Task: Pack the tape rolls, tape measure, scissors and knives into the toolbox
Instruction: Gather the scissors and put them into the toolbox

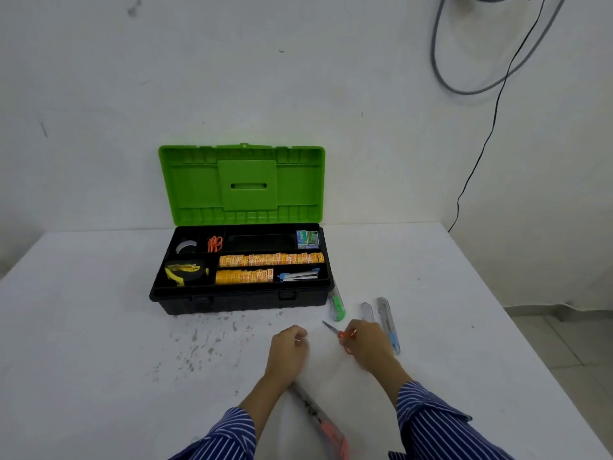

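Blue sleeves (428, 416), thin white stripes, cuffs pushed up forearms.

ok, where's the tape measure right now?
Head view: the tape measure is already in the toolbox, front-left compartment, left of the yellow tape rolls.

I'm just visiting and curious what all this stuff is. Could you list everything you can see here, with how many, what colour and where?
toolbox: one, black base, green lid open, on the table by the wall
table: one, white
tape measure: one, yellow and black, front left compartment
tape rolls: two rows, yellow-orange, middle compartments
pale tape roll: one, back left compartment
orange scissors in box: one pair, back compartment
small boxes: green and blue, back right compartment
stapler-like tool: one, blue and white, front right compartment
knives on table: green, blue, clear, right of the box; red, near the sleeves
cables: on the wall, upper right
left hand: curled, seems to hold nothing
right hand: holds small orange scissors
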